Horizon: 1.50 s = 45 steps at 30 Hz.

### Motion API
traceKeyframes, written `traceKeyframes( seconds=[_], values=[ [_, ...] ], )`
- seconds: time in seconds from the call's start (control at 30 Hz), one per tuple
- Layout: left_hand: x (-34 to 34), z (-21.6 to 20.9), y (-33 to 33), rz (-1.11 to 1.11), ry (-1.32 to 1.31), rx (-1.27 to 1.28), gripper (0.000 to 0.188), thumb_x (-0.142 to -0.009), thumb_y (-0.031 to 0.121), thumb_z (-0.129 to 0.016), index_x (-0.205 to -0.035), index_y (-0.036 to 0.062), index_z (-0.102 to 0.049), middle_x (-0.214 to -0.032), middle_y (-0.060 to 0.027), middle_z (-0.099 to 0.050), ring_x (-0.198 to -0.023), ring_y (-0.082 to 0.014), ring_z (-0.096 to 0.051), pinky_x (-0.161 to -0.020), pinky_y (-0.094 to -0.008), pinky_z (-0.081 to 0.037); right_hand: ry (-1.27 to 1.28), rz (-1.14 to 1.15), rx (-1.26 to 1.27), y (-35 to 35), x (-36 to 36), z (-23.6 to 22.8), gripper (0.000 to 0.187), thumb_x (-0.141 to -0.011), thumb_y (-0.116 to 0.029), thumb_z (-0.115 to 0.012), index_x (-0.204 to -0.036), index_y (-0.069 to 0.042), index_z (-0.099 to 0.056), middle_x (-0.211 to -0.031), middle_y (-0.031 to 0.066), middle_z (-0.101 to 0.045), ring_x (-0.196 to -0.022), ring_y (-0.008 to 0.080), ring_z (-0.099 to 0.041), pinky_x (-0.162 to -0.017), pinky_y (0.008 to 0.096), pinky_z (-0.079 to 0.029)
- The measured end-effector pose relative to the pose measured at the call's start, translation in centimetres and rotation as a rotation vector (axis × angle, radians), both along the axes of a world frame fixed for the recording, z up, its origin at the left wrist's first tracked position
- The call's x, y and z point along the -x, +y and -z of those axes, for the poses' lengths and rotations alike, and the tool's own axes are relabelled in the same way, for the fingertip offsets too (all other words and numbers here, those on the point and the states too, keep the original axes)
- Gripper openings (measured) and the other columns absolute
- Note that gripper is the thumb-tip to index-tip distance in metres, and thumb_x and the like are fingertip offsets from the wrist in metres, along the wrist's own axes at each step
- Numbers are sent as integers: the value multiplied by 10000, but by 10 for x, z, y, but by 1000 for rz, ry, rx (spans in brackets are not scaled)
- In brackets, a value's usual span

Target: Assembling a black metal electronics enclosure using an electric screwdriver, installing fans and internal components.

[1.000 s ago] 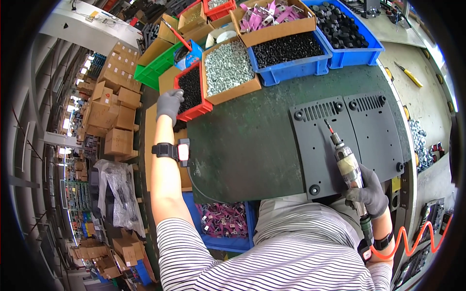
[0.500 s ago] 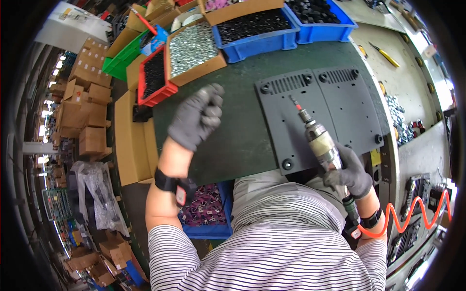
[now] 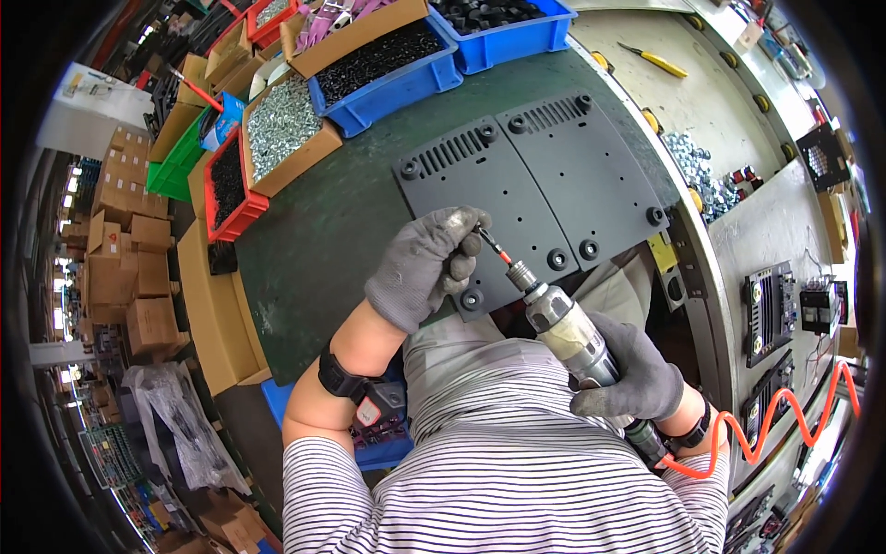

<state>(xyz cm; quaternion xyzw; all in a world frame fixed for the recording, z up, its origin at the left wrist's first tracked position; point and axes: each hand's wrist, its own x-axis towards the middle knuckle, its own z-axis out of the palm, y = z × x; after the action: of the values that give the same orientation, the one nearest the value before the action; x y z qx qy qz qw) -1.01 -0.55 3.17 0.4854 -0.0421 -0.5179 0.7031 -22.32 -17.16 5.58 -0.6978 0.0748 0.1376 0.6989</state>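
Observation:
My right hand (image 3: 637, 369), in a grey glove, is wrapped round a pneumatic screwdriver (image 3: 565, 325) with a silver body. The tool slants up and left, its thin bit (image 3: 496, 249) meeting the fingertips of my left hand (image 3: 429, 263). That hand, also gloved in grey, is closed in a pinch at the bit's tip; whatever small thing it holds is hidden by the fingers. Beneath and beyond both hands lie two dark grey panels (image 3: 517, 175), side by side, with slots, small holes and round black feet (image 3: 556, 258) at their corners.
Along the far left of the green table (image 3: 305, 240) stand a red bin (image 3: 245, 214) of black parts, a carton (image 3: 300, 152) of silver screws and blue bins (image 3: 392, 106). An orange coiled hose (image 3: 775, 406) trails right. Yellow-handled pliers (image 3: 660, 61) lie on the conveyor.
My left hand has moved right to the tip of the screwdriver bit. The screwdriver has come left and lower in my right hand. The whole view has shifted, so the panels sit further left.

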Motion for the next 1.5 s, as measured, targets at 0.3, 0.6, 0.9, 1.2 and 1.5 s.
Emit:
traceKeyframes(
  seconds=[0.3, 0.6, 0.9, 1.2, 1.5],
  values=[
    [18, -12, -22, 81, -147, -30, 256, -944, 260, -512, -1008, 19, -568, -697, 24, -530, -498, -29, -428, -404, -162, -331, 42, 45, -9, -11, 25, 0, 690, -634, -190, -809, -1207, 2, -476, -858, 29, -577, -752, 103, -551, -699, 261, -475],
    [35, -11, -47, 280, -662, -261, 223, -887, 263, -609, -912, 44, -639, -661, 28, -575, -488, -8, -474, -407, -153, -364, 1, 108, 248, -10, 39, 10, 726, -627, -258, -767, -1235, -22, -449, -825, 105, -619, -732, 209, -620, -707, 306, -495],
    [39, 4, -70, -46, -33, 49, 250, -957, 253, -481, -1034, 24, -544, -678, 35, -516, -513, -33, -411, -404, -154, -325, -71, 179, 165, -24, 60, 18, 715, -647, -289, -783, -1222, -18, -455, -822, 87, -616, -733, 191, -614, -701, 299, -491],
    [59, 9, -70, 43, 32, 83, 207, -944, 230, -516, -983, 43, -598, -712, 20, -593, -525, -28, -526, -421, -145, -418, -101, 185, 143, -25, 72, 25, 698, -642, -290, -795, -1197, -13, -474, -807, 80, -615, -706, 175, -611, -672, 294, -495],
    [67, 9, -72, 42, -56, -7, 201, -933, 234, -536, -946, 52, -620, -687, 22, -586, -498, -16, -505, -419, -140, -409, -75, 221, 141, -20, 79, 25, 657, -634, -246, -793, -1170, -18, -488, -799, 77, -616, -677, 159, -601, -662, 291, -499]
  ],
)
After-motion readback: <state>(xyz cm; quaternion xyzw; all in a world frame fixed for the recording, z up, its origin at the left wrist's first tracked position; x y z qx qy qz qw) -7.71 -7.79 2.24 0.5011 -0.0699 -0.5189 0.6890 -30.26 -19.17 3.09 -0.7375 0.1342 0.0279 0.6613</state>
